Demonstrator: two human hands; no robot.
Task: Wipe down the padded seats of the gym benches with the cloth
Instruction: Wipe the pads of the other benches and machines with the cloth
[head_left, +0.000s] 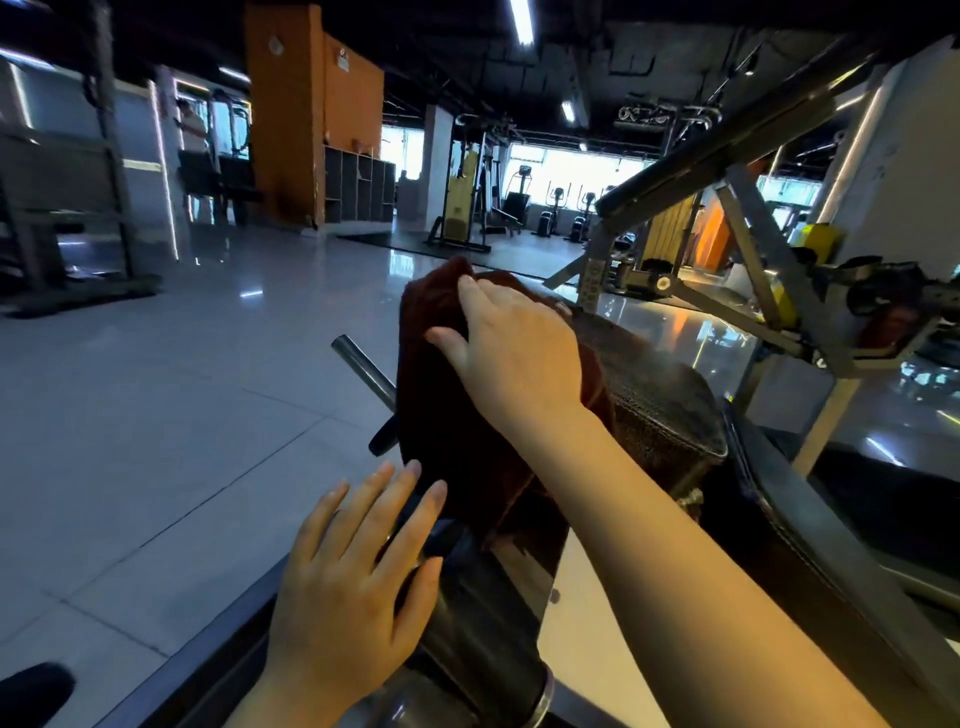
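A dark brown cloth (457, 415) lies draped over the left part of a black padded seat (660, 395) in the middle of the view. My right hand (514, 348) presses flat on top of the cloth, fingers spread toward the far left. My left hand (353, 561) hovers lower, fingers straight and spread, over a dark cylindrical machine part (478, 613), its fingertips close to the cloth's hanging edge. It holds nothing.
A bare steel bar (363, 366) sticks out left of the seat. The grey machine frame (758, 260) rises at the right. Glossy tiled floor (182, 389) stretches left. Other gym machines (467, 208) stand far back.
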